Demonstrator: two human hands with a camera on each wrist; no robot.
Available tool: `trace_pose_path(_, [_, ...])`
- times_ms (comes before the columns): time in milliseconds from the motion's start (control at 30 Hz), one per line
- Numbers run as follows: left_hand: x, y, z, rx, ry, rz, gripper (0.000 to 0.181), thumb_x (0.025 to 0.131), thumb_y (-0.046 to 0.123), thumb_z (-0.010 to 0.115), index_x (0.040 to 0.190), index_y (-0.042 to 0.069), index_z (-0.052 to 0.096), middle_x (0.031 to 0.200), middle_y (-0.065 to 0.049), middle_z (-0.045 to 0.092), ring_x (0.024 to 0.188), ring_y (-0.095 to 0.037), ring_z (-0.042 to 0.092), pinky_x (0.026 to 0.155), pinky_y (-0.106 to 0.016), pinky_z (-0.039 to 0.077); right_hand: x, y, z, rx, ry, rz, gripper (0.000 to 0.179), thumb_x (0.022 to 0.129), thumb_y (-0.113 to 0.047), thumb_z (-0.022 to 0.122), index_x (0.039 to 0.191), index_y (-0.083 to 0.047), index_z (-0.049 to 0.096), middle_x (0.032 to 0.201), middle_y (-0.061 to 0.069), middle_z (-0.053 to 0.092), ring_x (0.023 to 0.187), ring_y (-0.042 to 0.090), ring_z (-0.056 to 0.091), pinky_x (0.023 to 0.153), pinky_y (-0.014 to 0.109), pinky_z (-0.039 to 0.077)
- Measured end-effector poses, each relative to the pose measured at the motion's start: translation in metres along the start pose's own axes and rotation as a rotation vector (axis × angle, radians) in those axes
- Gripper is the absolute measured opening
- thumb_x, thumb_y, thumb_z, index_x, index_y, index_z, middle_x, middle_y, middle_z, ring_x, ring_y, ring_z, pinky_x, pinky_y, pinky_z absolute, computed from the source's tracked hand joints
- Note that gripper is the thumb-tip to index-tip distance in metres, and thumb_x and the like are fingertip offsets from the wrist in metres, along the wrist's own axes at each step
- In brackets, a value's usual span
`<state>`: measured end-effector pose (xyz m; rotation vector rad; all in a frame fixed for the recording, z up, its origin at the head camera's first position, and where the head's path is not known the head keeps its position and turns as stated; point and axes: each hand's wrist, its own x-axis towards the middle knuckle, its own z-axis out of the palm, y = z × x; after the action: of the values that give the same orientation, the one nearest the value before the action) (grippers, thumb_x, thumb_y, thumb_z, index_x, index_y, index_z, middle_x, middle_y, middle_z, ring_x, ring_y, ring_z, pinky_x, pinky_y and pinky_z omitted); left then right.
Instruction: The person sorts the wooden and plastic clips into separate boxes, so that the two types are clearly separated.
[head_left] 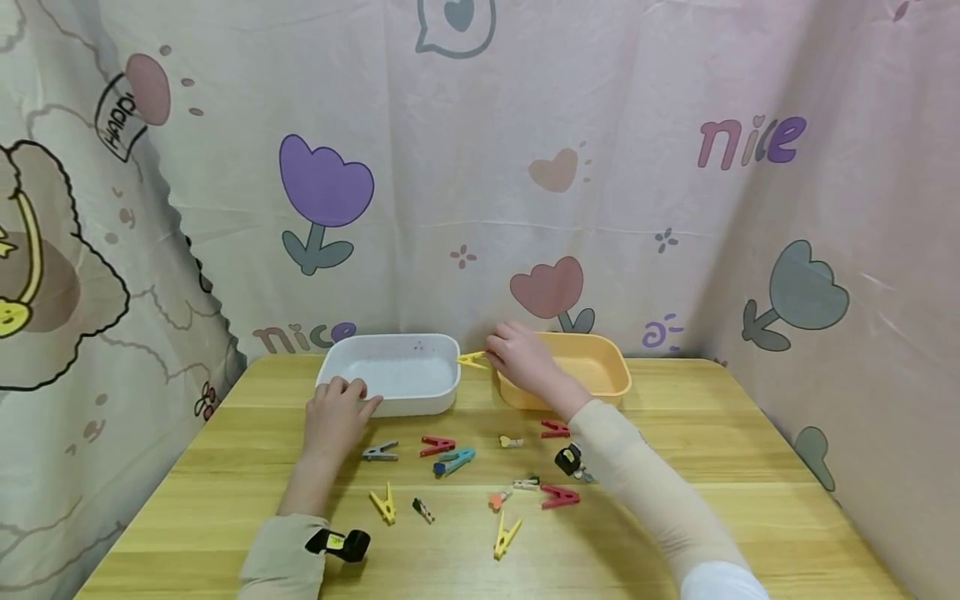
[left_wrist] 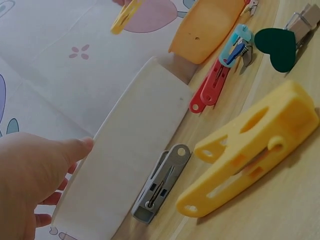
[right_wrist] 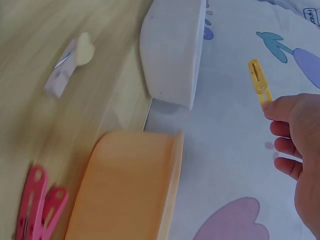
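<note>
My left hand (head_left: 335,419) grips the front rim of a white plastic basin (head_left: 420,406), thumb and fingers on either side of the rim in the left wrist view. My right hand (head_left: 522,357) pinches a yellow clothespin (right_wrist: 258,77) by one end, above the gap between the white basin and an orange basin (head_left: 617,373). In the head view, the clothespin's far end overlaps the white basin's right rim. A grey clothespin (left_wrist: 161,184) lies just in front of the white basin. Red clothespins (head_left: 437,446) and a teal one (head_left: 459,457) lie close by.
Two more yellow clothespins, one left (head_left: 385,504) and one right (head_left: 506,534), lie nearer the front. Small wooden clips, one with a green heart (left_wrist: 278,49), are scattered among them. A patterned curtain (head_left: 465,192) hangs behind the wooden table (head_left: 225,500).
</note>
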<state>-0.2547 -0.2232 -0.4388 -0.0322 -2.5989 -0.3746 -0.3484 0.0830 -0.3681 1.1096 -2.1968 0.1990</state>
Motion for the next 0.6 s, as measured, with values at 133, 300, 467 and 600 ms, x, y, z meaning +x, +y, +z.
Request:
trace_pose_path(133, [0.001, 0.002, 0.0, -0.003, 0.011, 0.002, 0.03, 0.09, 0.036, 0.067, 0.092, 0.007, 0.062, 0.093, -0.016, 0.058, 0.088, -0.038, 0.054, 0.072, -0.05, 0.045, 0.011, -0.003, 0.006, 0.037, -0.031, 0.03, 0.003, 0.088, -0.013, 0.071, 0.089, -0.01, 0.071, 0.091, 0.003, 0.064, 0.086, 0.02, 0.056, 0.078, 0.032, 0.05])
trace_pose_path(300, [-0.001, 0.003, 0.0, -0.009, 0.024, 0.005, 0.029, 0.09, 0.035, 0.068, 0.092, 0.006, 0.061, 0.092, -0.016, 0.057, 0.088, -0.039, 0.054, 0.072, -0.051, 0.045, 0.024, -0.006, 0.015, 0.054, -0.068, 0.065, 0.006, 0.09, -0.016, 0.07, 0.091, -0.011, 0.072, 0.092, 0.002, 0.063, 0.087, 0.019, 0.055, 0.078, 0.032, 0.049])
trace_pose_path(467, [0.0, 0.003, 0.0, -0.013, 0.018, -0.002, 0.029, 0.09, 0.034, 0.068, 0.092, 0.006, 0.061, 0.093, -0.017, 0.057, 0.089, -0.039, 0.054, 0.072, -0.051, 0.045, 0.035, -0.008, 0.024, 0.086, -0.066, 0.077, 0.006, 0.089, -0.014, 0.07, 0.091, -0.009, 0.072, 0.091, 0.003, 0.063, 0.087, 0.019, 0.055, 0.078, 0.032, 0.049])
trace_pose_path(600, [0.0, 0.003, -0.001, -0.016, 0.011, -0.002, 0.029, 0.09, 0.034, 0.068, 0.093, 0.006, 0.062, 0.093, -0.017, 0.057, 0.09, -0.039, 0.054, 0.072, -0.052, 0.045, 0.042, -0.009, 0.031, 0.087, -0.087, 0.086, 0.005, 0.09, -0.014, 0.069, 0.092, -0.01, 0.071, 0.093, 0.003, 0.064, 0.089, 0.02, 0.056, 0.081, 0.032, 0.049])
